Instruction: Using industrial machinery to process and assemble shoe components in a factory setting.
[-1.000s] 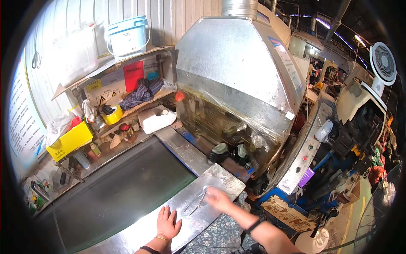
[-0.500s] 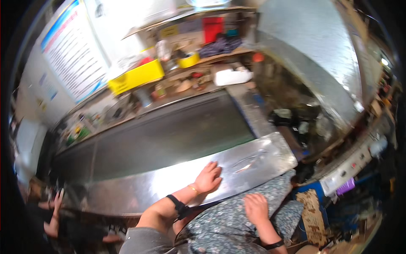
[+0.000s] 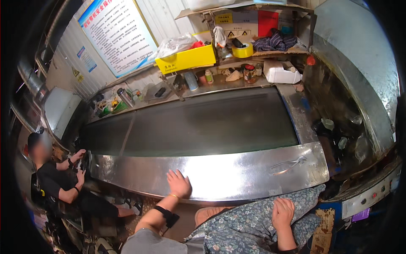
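Note:
My left hand lies flat, fingers spread, on the shiny steel ledge along the near side of a long dark conveyor belt. It holds nothing. Resting on my lap, against floral-patterned fabric, is my right hand, fingers curled loosely and empty. A pair of metal pliers lies on the ledge to the right, apart from both hands.
Another person in black sits at the belt's left end. Behind the belt a cluttered shelf holds a yellow bin, a tape roll, jars and a white container. A large metal hood stands at right.
The view has swung left and down. My right hand has come off the steel ledge near the pliers and dropped to my lap. My left hand stays on the ledge.

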A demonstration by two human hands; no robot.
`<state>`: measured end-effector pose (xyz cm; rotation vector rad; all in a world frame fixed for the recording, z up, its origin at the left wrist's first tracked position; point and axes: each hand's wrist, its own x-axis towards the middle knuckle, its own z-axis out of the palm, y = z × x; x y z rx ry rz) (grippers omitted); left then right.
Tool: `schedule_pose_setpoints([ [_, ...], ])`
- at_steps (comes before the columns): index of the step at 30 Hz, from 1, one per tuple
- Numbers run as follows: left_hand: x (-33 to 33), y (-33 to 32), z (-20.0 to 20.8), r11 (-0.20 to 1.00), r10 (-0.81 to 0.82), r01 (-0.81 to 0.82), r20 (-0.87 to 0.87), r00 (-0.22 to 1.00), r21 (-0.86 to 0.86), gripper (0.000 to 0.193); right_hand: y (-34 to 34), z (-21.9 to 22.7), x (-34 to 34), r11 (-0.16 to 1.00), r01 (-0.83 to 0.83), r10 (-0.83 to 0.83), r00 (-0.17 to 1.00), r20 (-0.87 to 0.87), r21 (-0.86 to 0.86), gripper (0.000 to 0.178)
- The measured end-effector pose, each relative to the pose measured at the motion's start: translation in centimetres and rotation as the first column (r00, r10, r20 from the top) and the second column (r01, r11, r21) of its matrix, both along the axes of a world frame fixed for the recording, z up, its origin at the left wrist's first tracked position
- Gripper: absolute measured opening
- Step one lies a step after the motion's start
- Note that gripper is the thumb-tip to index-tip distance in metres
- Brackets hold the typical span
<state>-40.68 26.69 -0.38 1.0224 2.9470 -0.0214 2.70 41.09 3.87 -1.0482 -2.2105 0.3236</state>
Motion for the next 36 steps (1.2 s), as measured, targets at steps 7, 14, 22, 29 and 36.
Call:
schedule_pose_setpoints([
  [7, 15.8, 13.0, 3.9, 0.718, -0.666, 0.365, 0.434, 0.606, 0.592, 0.072, 0.2, 0.3, -0.3, 1.0, 0.014, -0.014, 1.0, -0.007, 0.011, 0.013],
  [14, 33.9, 15.6, 15.0, -0.286, -0.957, 0.651, -0.172, -0.234, 0.703, 0.042, -0.5, -2.4, 1.2, 0.999, 0.037, -0.038, 0.998, 0.05, 0.029, 0.019],
  [22, 28.4, 15.8, 11.1, -0.449, -0.869, 0.536, -0.207, -0.45, 0.715, 0.026, -0.2, -3.6, 1.8, 0.993, -0.018, 0.001, 0.99, -0.144, -0.115, 0.024],
  [29, 14.3, 5.2, 8.8, 0.347, -0.905, 0.872, 0.366, 0.215, 0.345, 0.029, -1.0, -1.1, 1.7, 0.985, -0.004, 0.014, 0.998, 0.056, -0.175, 0.029],
  [36, 19.7, 8.3, 12.3, -0.028, -0.987, 0.904, 0.129, -0.092, 0.427, 0.024, -1.1, -1.3, 2.1, 1.0, -0.01, 0.01, 1.0, -0.029, -0.006, 0.022],
])
